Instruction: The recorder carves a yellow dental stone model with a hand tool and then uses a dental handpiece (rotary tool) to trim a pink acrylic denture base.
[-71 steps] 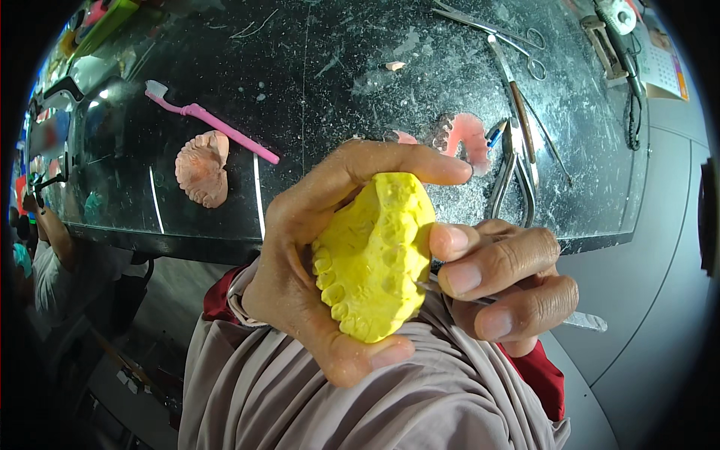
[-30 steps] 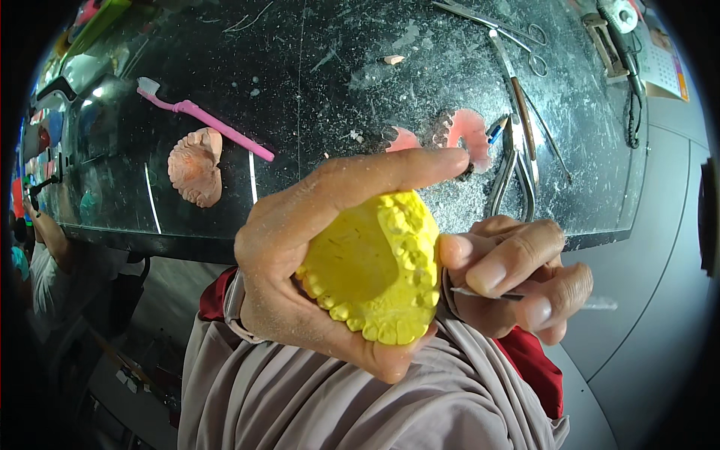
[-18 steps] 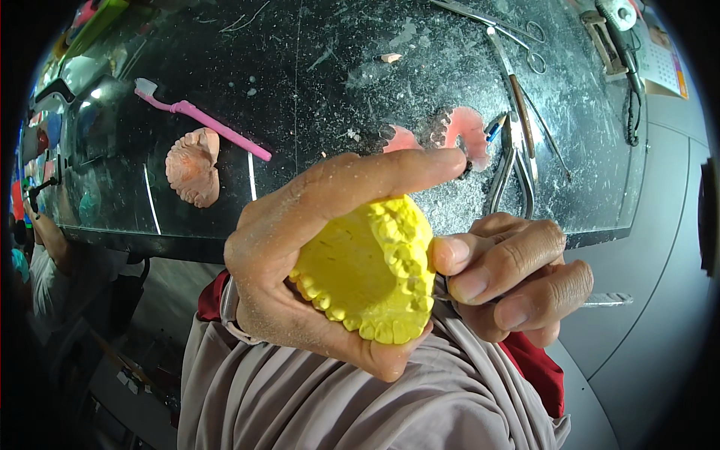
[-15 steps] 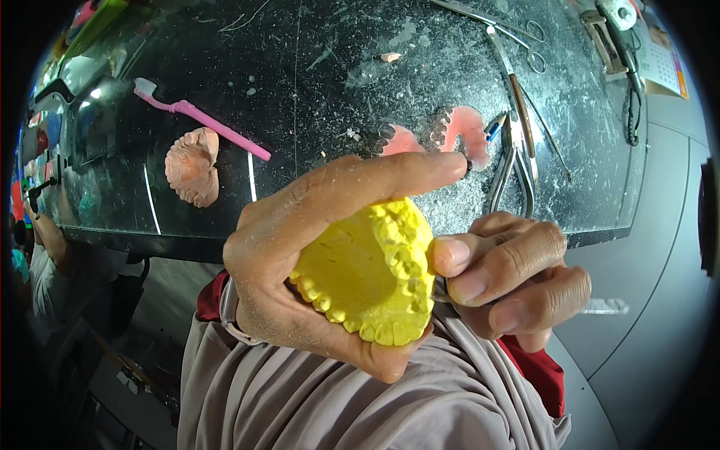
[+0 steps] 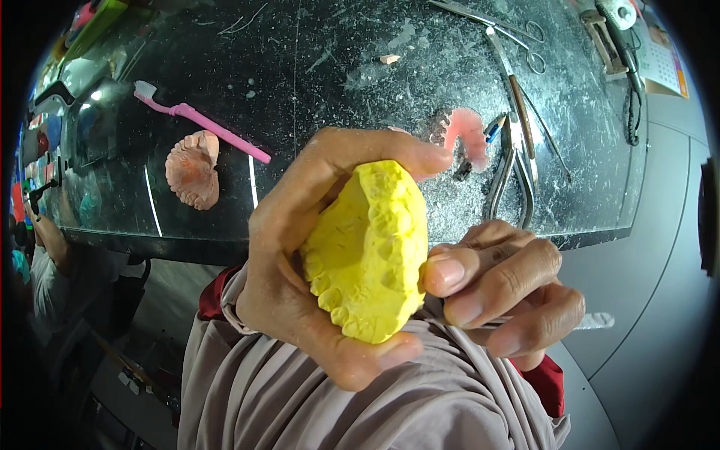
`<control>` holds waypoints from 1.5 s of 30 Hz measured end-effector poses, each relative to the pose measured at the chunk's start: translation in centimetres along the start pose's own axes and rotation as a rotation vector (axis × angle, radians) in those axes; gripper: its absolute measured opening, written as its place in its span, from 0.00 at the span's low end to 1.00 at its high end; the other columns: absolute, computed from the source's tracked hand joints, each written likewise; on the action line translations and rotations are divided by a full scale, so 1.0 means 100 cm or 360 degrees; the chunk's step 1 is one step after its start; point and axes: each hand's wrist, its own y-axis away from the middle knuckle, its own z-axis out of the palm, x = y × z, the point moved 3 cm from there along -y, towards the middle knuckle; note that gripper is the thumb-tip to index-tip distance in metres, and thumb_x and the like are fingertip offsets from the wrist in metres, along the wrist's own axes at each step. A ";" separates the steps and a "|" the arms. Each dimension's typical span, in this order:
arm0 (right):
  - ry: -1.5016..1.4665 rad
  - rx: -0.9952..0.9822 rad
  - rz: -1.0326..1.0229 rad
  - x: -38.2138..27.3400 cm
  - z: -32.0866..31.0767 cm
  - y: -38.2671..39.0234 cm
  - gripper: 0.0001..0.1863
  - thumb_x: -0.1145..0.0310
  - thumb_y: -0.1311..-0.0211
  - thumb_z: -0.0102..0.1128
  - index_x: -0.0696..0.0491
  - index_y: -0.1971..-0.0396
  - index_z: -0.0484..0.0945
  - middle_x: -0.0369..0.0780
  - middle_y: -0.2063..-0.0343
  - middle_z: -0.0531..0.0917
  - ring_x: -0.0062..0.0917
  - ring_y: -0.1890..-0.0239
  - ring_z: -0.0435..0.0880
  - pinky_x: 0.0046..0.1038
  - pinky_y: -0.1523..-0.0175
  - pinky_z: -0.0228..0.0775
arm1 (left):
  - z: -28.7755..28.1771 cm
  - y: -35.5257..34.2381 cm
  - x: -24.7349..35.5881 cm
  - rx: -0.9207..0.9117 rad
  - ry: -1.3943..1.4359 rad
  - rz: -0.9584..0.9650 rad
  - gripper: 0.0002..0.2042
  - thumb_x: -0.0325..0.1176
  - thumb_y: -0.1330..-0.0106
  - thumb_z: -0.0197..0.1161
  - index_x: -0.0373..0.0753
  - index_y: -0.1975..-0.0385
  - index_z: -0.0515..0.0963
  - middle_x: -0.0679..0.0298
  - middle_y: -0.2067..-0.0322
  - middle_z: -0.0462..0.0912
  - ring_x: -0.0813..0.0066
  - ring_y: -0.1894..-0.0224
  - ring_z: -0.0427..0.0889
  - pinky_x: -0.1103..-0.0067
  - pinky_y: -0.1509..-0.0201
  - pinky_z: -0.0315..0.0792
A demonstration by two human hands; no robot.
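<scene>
My left hand (image 5: 292, 217) wraps round a yellow dental cast (image 5: 366, 255), index finger over its top, thumb beneath, with the row of teeth toward me. My right hand (image 5: 506, 292) is closed on a thin metal tool (image 5: 596, 321), whose far end sticks out to the right; its working tip is hidden at the cast's right side, where my fingertips touch or nearly touch it. Just beyond my left index fingertip lies a pink, arch-shaped plate (image 5: 468, 135), with a second pink piece mostly hidden behind that finger.
On the dusty dark worktop (image 5: 337, 82) are a pink toothbrush (image 5: 219, 127), a pink cast (image 5: 191, 169), pliers (image 5: 510, 176), scissors (image 5: 517, 37), metal instruments (image 5: 523, 112) and a corded handpiece (image 5: 616, 22). Another person's arm (image 5: 49, 232) shows at the far left.
My left hand has tilted the yellow cast, so its side faces up more and the palate shows less; its index finger rose. My right hand has shifted slightly down and left with the tool.
</scene>
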 end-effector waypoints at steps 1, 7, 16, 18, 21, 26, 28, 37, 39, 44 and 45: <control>0.0004 0.0001 0.0001 0.000 0.000 -0.001 0.09 0.63 0.42 0.43 0.52 0.70 0.68 0.44 0.69 0.72 0.36 0.60 0.76 0.27 0.59 0.74 | 0.004 0.001 -0.001 0.0041 0.0226 -0.0118 0.41 0.37 0.74 0.69 0.27 0.55 0.57 0.65 0.81 0.68 0.87 0.84 0.62 0.93 0.78 0.54; 0.0307 -0.0185 0.0005 -0.008 0.000 -0.003 0.06 0.68 0.45 0.49 0.52 0.70 0.70 0.43 0.68 0.72 0.35 0.56 0.73 0.32 0.52 0.69 | 0.020 0.004 0.000 0.0242 0.1042 -0.0494 0.38 0.30 0.67 0.65 0.25 0.54 0.52 0.57 0.74 0.70 0.81 0.74 0.70 0.90 0.67 0.64; 0.0674 -0.0325 -0.0350 -0.007 0.001 -0.003 0.06 0.75 0.51 0.52 0.51 0.70 0.71 0.42 0.68 0.72 0.36 0.55 0.73 0.30 0.53 0.69 | 0.023 0.009 -0.005 -0.0015 0.1287 -0.0416 0.35 0.28 0.65 0.63 0.23 0.55 0.53 0.53 0.68 0.69 0.79 0.66 0.70 0.86 0.62 0.63; 0.0735 -0.0364 -0.0327 -0.006 0.002 0.000 0.07 0.75 0.51 0.52 0.51 0.69 0.71 0.43 0.68 0.71 0.37 0.55 0.72 0.30 0.54 0.70 | 0.017 0.011 -0.011 -0.0074 0.1215 -0.0366 0.35 0.29 0.65 0.63 0.23 0.56 0.53 0.53 0.68 0.69 0.78 0.66 0.71 0.86 0.61 0.63; 0.0488 -0.0149 -0.0120 -0.006 0.003 0.000 0.06 0.74 0.49 0.51 0.51 0.69 0.70 0.44 0.68 0.71 0.37 0.55 0.72 0.30 0.56 0.72 | 0.025 0.008 -0.007 -0.0018 0.1244 -0.0388 0.35 0.30 0.65 0.63 0.23 0.56 0.53 0.53 0.69 0.70 0.78 0.65 0.71 0.86 0.61 0.62; 0.0295 -0.0185 -0.0066 -0.008 -0.001 -0.004 0.06 0.67 0.46 0.49 0.52 0.70 0.69 0.41 0.68 0.73 0.33 0.55 0.73 0.30 0.53 0.68 | 0.024 0.010 -0.006 0.0064 0.1355 -0.0445 0.35 0.31 0.66 0.63 0.22 0.57 0.54 0.54 0.69 0.70 0.78 0.65 0.71 0.88 0.60 0.61; 0.0307 -0.0204 -0.0067 -0.007 0.000 -0.003 0.05 0.67 0.46 0.50 0.52 0.70 0.70 0.41 0.68 0.73 0.33 0.55 0.73 0.30 0.53 0.68 | 0.020 0.012 -0.008 0.0022 0.1272 -0.0433 0.35 0.31 0.67 0.63 0.22 0.57 0.54 0.55 0.69 0.70 0.78 0.66 0.71 0.88 0.61 0.61; 0.0570 -0.0358 -0.0256 -0.009 -0.003 -0.001 0.07 0.73 0.50 0.52 0.51 0.68 0.71 0.41 0.67 0.72 0.34 0.55 0.73 0.30 0.53 0.69 | 0.020 0.008 -0.006 -0.0096 0.1152 -0.0533 0.36 0.32 0.67 0.64 0.24 0.56 0.54 0.54 0.70 0.70 0.80 0.69 0.70 0.89 0.66 0.62; 0.0590 -0.0370 -0.0336 -0.005 0.000 0.002 0.08 0.74 0.50 0.52 0.51 0.68 0.71 0.42 0.67 0.71 0.34 0.55 0.73 0.30 0.54 0.69 | 0.023 0.011 -0.002 -0.0004 0.1228 -0.0593 0.36 0.32 0.67 0.64 0.25 0.56 0.54 0.55 0.71 0.70 0.80 0.70 0.70 0.88 0.67 0.62; 0.0537 -0.0278 -0.0205 -0.009 0.001 0.003 0.08 0.72 0.49 0.51 0.50 0.66 0.71 0.42 0.64 0.70 0.35 0.54 0.71 0.31 0.54 0.69 | 0.030 0.011 0.001 0.0117 0.1376 -0.0684 0.36 0.32 0.67 0.64 0.25 0.56 0.54 0.57 0.72 0.70 0.81 0.71 0.70 0.88 0.68 0.61; 0.0553 -0.0276 -0.0203 -0.010 0.000 0.003 0.08 0.72 0.49 0.51 0.50 0.66 0.71 0.42 0.64 0.70 0.35 0.54 0.71 0.31 0.54 0.69 | 0.031 0.010 0.001 0.0123 0.1401 -0.0697 0.36 0.32 0.67 0.64 0.25 0.57 0.54 0.57 0.73 0.70 0.81 0.71 0.70 0.88 0.68 0.61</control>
